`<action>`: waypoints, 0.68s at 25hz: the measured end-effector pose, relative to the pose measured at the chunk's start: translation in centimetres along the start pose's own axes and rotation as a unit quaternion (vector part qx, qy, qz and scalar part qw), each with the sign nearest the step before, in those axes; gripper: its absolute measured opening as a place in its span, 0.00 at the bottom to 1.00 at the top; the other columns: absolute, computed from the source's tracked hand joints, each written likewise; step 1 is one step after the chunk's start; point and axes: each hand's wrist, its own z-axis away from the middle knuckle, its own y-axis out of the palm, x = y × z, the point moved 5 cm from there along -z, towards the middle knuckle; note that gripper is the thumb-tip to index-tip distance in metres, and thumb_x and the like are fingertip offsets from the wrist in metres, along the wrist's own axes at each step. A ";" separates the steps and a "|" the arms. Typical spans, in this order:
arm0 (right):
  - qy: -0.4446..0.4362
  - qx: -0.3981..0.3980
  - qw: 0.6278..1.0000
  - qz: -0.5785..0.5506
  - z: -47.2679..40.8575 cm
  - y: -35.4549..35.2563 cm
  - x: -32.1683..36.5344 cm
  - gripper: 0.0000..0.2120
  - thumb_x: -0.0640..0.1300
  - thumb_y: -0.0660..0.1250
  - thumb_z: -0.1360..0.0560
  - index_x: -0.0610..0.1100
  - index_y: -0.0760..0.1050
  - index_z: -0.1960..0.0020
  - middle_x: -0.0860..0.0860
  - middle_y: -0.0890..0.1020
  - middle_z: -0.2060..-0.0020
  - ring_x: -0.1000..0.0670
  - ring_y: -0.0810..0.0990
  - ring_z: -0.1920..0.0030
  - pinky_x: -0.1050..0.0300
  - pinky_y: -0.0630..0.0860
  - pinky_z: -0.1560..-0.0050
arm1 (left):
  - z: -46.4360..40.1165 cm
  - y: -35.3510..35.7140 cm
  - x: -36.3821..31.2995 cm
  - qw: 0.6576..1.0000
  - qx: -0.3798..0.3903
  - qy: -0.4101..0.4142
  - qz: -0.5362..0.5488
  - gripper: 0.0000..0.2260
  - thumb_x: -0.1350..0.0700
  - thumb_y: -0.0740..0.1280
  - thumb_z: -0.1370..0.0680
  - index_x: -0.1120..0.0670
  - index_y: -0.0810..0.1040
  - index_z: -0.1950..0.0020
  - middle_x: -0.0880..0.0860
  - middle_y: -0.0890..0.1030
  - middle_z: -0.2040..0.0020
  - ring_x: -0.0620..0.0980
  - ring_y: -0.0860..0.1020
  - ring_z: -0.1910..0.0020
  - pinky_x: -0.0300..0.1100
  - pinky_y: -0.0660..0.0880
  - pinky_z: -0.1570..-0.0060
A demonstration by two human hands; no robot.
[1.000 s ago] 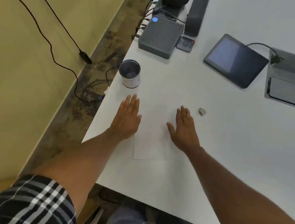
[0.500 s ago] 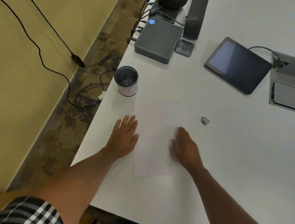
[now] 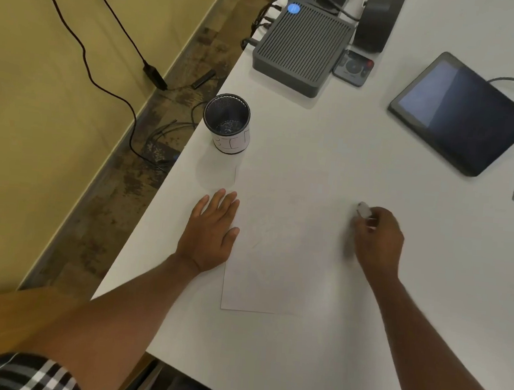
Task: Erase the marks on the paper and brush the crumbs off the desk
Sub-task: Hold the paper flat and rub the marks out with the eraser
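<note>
Pinning the paper (image 3: 278, 259) near the desk's (image 3: 312, 370) left edge, our left hand (image 3: 210, 234) lay flat, fingers straight. Our right hand (image 3: 376, 236) pinched the eraser (image 3: 364, 209) just beyond the sheet's right side.

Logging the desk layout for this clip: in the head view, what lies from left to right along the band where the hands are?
Left hand, flat at the left edge of the paper → the paper → eraser in the grip of the right hand.
</note>
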 end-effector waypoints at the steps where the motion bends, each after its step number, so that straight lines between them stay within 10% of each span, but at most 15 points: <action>1: -0.017 0.019 0.999 -0.028 0.7 0.8 1.7 0.05 0.47 0.68 0.23 0.46 0.75 0.53 0.54 0.78 0.65 0.56 0.76 0.66 0.76 0.66 0.65 | 0.1 0.0 0.0 1.000 -0.010 0.002 0.003 0.27 0.48 0.54 0.19 0.59 0.64 0.22 0.56 0.63 0.21 0.57 0.57 0.20 0.60 0.57 0.25; 7: -0.124 0.169 0.975 -0.071 4.1 9.7 9.9 0.10 0.42 0.69 0.27 0.47 0.77 0.46 0.55 0.81 0.61 0.58 0.80 0.60 0.69 0.75 0.58 | -1.9 -1.6 0.5 0.991 -0.116 0.040 0.050 0.20 0.48 0.61 0.18 0.60 0.78 0.33 0.58 0.71 0.25 0.59 0.63 0.22 0.57 0.64 0.29; 17: -0.188 0.158 0.968 0.053 4.6 13.2 11.0 0.09 0.46 0.64 0.22 0.47 0.75 0.44 0.53 0.78 0.58 0.55 0.74 0.62 0.64 0.67 0.61 | -5.1 -1.1 2.0 0.995 0.017 0.084 -0.047 0.39 0.33 0.56 0.22 0.59 0.58 0.20 0.57 0.58 0.19 0.57 0.51 0.19 0.56 0.54 0.24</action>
